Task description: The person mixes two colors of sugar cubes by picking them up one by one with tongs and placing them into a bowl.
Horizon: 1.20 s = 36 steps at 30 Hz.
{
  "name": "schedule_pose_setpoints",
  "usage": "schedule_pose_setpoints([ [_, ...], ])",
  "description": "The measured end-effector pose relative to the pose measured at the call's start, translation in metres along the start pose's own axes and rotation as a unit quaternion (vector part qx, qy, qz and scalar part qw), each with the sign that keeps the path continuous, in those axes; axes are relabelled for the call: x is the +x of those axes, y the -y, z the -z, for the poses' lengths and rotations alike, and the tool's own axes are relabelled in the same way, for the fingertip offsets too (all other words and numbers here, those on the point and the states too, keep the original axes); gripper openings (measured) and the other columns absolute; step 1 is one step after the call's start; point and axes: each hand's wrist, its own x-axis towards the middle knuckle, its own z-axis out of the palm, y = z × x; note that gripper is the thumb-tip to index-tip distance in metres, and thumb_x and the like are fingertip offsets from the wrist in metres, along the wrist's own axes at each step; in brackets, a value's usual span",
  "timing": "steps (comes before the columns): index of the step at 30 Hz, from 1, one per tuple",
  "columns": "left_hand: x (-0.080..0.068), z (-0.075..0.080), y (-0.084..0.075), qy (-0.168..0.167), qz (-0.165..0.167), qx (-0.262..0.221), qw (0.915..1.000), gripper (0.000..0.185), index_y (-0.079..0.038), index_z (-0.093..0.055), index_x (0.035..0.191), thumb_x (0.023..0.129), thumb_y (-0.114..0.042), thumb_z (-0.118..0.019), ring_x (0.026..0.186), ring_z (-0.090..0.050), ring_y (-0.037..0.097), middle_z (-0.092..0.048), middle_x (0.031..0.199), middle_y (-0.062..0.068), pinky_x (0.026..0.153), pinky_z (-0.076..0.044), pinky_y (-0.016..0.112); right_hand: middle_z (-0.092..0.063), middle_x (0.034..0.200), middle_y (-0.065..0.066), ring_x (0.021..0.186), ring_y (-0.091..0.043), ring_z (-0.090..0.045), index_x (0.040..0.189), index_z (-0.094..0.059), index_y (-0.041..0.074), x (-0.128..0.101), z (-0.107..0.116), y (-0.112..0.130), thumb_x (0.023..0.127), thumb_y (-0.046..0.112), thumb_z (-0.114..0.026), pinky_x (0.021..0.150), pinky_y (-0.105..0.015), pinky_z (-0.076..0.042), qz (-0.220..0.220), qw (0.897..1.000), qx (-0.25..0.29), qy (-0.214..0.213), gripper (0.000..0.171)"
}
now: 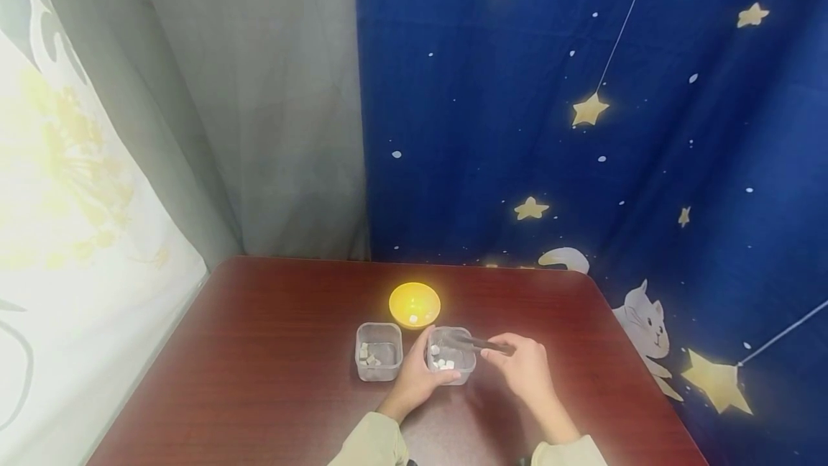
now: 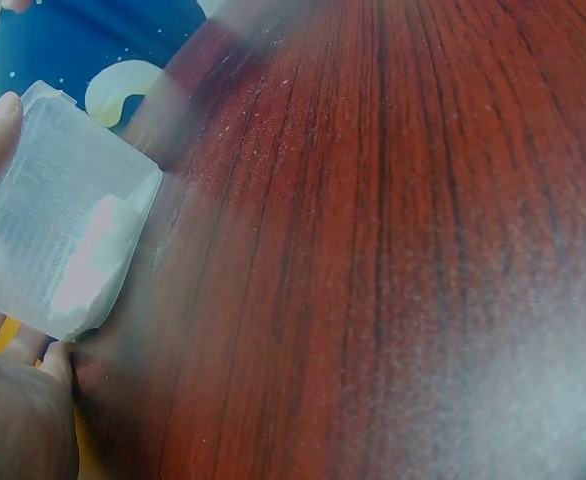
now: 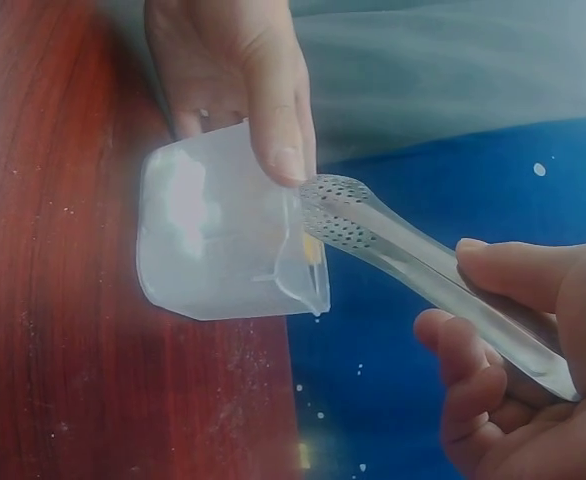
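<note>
My left hand (image 1: 414,381) grips a clear plastic container (image 3: 218,255), its thumb along the near side. Several small white cubes (image 1: 443,364) lie in this container, and they show as a pale blur through its wall in the left wrist view. Metal tongs (image 3: 438,280) with perforated heads are held in my right hand (image 1: 527,367), between thumb and fingers. In the head view, their heads are over the container's opening; in the right wrist view, they are at its rim. Whether they pinch a cube cannot be made out.
Left of my left hand stands a second clear container (image 1: 380,376) with several off-white pieces (image 1: 369,356). A yellow bowl (image 1: 414,296) sits farther back, with small white pieces at its bottom. The dark red wooden table (image 1: 278,351) ends at grey and blue curtains.
</note>
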Motion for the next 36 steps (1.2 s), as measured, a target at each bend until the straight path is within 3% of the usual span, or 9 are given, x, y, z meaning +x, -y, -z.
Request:
schedule_pose_setpoints([
  [6,0.000,0.001,-0.001,-0.004,0.004,0.005,1.0000,0.104,-0.010,-0.034,0.150,0.066,-0.035,-0.088,0.129,-0.046,0.030,-0.046,0.145,0.011,0.108,-0.034,0.051,-0.073,0.081,0.002,0.081,-0.021,-0.070,0.085,-0.077,0.016,0.000,0.004,0.004,0.071,0.019,-0.086,0.071,-0.039,-0.055,0.007,1.000,0.006,-0.029,0.017],
  [17,-0.001,0.000,0.001,-0.008,0.001,-0.006,1.0000,0.104,-0.010,-0.034,0.150,0.065,-0.034,-0.089,0.126,-0.048,0.030,-0.049,0.142,0.011,0.106,-0.036,0.050,-0.073,0.080,0.003,0.077,-0.016,-0.070,0.090,-0.077,0.017,0.002,0.002,0.011,0.075,0.018,-0.085,0.066,-0.031,-0.056,-0.023,0.996,0.056,-0.061,0.017],
  [29,0.000,-0.001,0.001,-0.006,0.008,-0.003,0.9999,0.105,-0.008,-0.033,0.151,0.066,-0.034,-0.089,0.126,-0.047,0.028,-0.046,0.144,0.010,0.107,-0.036,0.049,-0.074,0.079,-0.001,0.074,-0.019,-0.072,0.090,-0.078,0.012,0.008,-0.005,0.021,0.073,0.015,-0.087,0.061,-0.021,-0.055,0.012,0.987,0.098,-0.128,0.020],
  [36,0.000,-0.001,0.000,-0.005,0.017,-0.008,0.9998,0.106,-0.008,-0.032,0.151,0.065,-0.033,-0.089,0.127,-0.047,0.027,-0.047,0.144,0.010,0.108,-0.035,0.047,-0.073,0.078,0.000,0.074,-0.019,-0.071,0.090,-0.078,0.013,0.014,-0.012,0.024,0.073,0.016,-0.087,0.061,-0.021,-0.054,-0.001,0.984,0.108,-0.140,0.020],
])
